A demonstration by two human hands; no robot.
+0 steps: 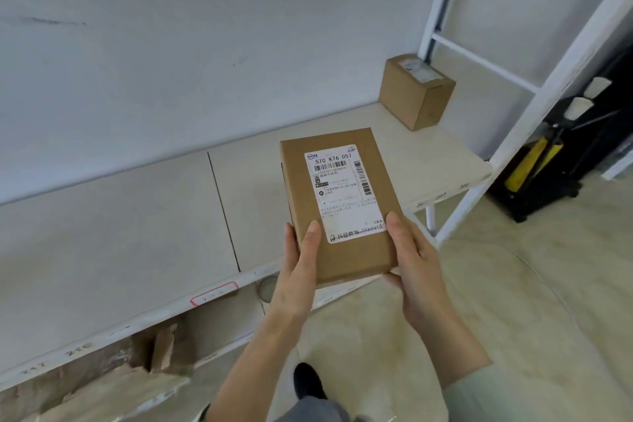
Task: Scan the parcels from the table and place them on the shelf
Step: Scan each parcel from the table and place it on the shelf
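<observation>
We face the shelf, a broad pale board on a white metal frame, with a square cardboard box already standing at its far right corner against the wall. Beneath it, a lower tier holds crumpled brown-paper packages.

Above the shelf's front edge we hold the parcel, a flat rectangular carton, label side up and tilted slightly, not yet resting on the board. It looks stiff and light to us: the faces are flat, the corners crisp, and two hands carry it by the near end without visible strain. The plain cardboard should offer decent friction, while the glossy shipping label is probably slicker, so we judge the bare edges the better place to hold.

Our left hand cups the near left corner, thumb laid flat on top and fingers curled underneath. Our right hand grips the near right corner the same way, thumb touching the label's lower corner. Holding only one end leaves the far end cantilevered, so we would set that far end down first.
</observation>
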